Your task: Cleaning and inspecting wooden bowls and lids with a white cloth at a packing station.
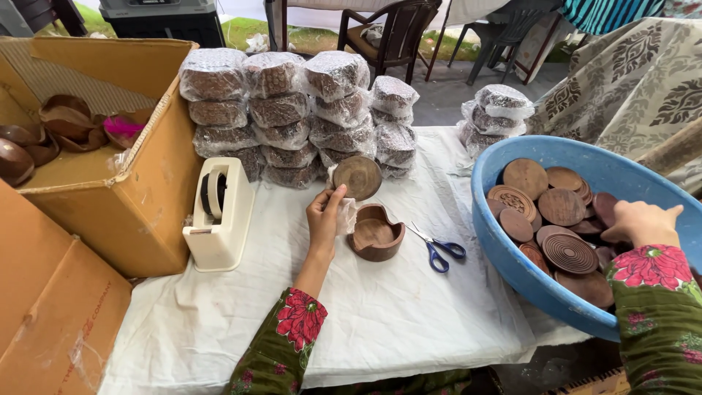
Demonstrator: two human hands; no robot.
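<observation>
Left hand [325,216] raised mid-frame, forearm angled up from bottom edge, fingers pinched closed, thumb up. Right hand [643,223] stretched forward at right edge, palm down, fingers curled under. Both arms in green floral sleeves.

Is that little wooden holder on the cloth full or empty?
Empty. The wooden holder shows its bare inside; the left hand holds a wooden disc above it.
</observation>
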